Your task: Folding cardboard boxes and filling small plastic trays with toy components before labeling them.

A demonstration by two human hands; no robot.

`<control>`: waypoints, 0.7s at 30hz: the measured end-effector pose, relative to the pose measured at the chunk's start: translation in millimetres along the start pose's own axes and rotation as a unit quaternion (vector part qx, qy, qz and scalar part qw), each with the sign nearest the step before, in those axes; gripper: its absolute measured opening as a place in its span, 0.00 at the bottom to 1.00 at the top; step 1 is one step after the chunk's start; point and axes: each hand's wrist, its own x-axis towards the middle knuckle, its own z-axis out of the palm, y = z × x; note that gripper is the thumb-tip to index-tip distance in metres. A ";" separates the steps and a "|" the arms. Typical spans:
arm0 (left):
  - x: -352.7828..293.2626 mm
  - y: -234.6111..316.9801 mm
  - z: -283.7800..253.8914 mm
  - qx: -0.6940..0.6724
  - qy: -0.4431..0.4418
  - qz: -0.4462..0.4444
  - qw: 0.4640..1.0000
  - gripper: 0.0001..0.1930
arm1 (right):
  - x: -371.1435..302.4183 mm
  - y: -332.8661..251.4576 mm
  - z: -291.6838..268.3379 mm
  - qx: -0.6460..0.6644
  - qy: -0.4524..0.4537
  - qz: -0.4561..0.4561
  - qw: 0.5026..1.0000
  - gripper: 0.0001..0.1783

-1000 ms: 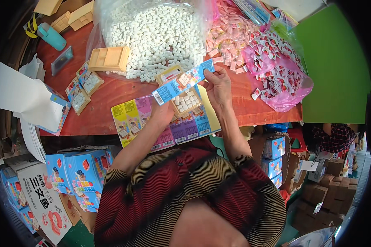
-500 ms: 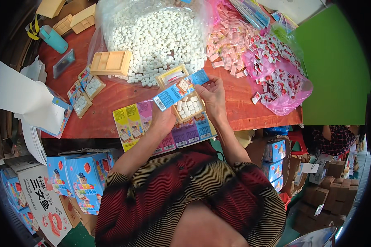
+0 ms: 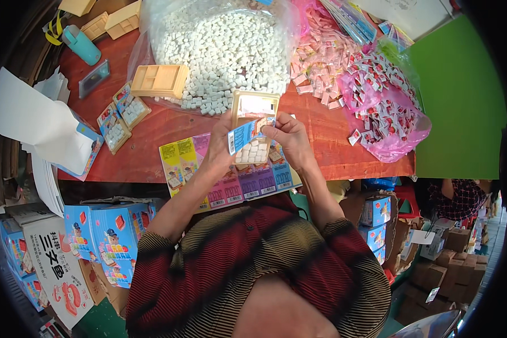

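Observation:
Between my hands is a wooden-coloured compartment tray (image 3: 236,100) with white marshmallow-like cubes (image 3: 252,152) in its near part and something shiny in its far part. A blue printed label strip (image 3: 243,137) lies slanted across the tray's middle. My left hand (image 3: 221,143) is closed round the tray's left side, its fingers mostly hidden. With the thumb on the strip's right end, my right hand (image 3: 290,141) grips the label against the tray's right edge. Below them lies a sheet of colourful printed labels (image 3: 231,188).
A clear bag of white cubes (image 3: 225,50) lies at the far middle. Beside it are stacked trays (image 3: 159,81), pink packets (image 3: 321,62) and a pink bag of small sachets (image 3: 386,112). Two filled trays (image 3: 114,132) lie left, near a teal bottle (image 3: 81,46).
The label strip has come down across the tray and its right end has bent over the tray's edge. The tray stands straighter, and my left hand has moved up along its side.

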 end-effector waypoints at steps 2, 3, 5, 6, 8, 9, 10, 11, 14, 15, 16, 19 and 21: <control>2.2 6.3 -3.5 0.034 -0.003 -0.020 0.999 0.19 | -0.5 2.9 -0.2 0.098 -0.020 0.037 0.994 0.14; 3.2 11.4 -4.5 0.002 -0.038 -0.048 0.998 0.20 | -1.9 2.6 -1.2 0.099 -0.021 0.039 0.994 0.14; 6.6 14.8 -11.0 -0.049 -0.100 -0.094 0.989 0.21 | -5.7 0.4 -3.6 0.174 -0.066 0.115 0.976 0.13; 7.8 14.4 -11.0 -0.048 -0.098 -0.094 0.990 0.21 | -5.8 2.1 -3.9 0.175 -0.068 0.115 0.975 0.13; 10.5 13.3 -10.0 -0.079 -0.093 -0.117 0.986 0.20 | -4.9 8.2 -5.4 0.188 -0.046 0.137 0.971 0.12; 15.0 9.8 -13.5 -0.077 -0.093 -0.116 0.986 0.20 | -4.1 10.1 -4.3 0.189 -0.048 0.135 0.971 0.12; 21.4 3.8 -18.8 -0.117 -0.055 -0.141 0.982 0.19 | -3.0 11.8 -2.1 0.199 -0.016 0.135 0.971 0.12; 25.4 0.7 -21.6 -0.156 -0.018 -0.166 0.974 0.17 | -2.1 13.3 -1.4 0.210 0.017 0.133 0.968 0.13; 28.0 1.8 -29.4 0.068 0.260 -0.069 0.961 0.12 | -0.8 14.5 -2.4 0.225 0.043 0.094 0.969 0.13; 22.5 2.9 -27.7 0.257 0.258 0.131 0.922 0.11 | -2.3 14.2 -2.9 0.227 0.071 0.094 0.967 0.12; 17.0 5.3 -24.5 0.257 0.256 0.132 0.923 0.11 | -3.2 13.0 -2.9 0.227 0.072 0.092 0.967 0.12; -4.7 20.5 2.9 0.610 0.192 0.365 0.676 0.15 | -10.7 9.1 2.6 0.209 0.100 0.055 0.971 0.11; -9.5 14.7 11.3 0.629 0.177 0.335 0.679 0.15 | -16.3 5.0 11.0 0.184 0.098 0.030 0.978 0.12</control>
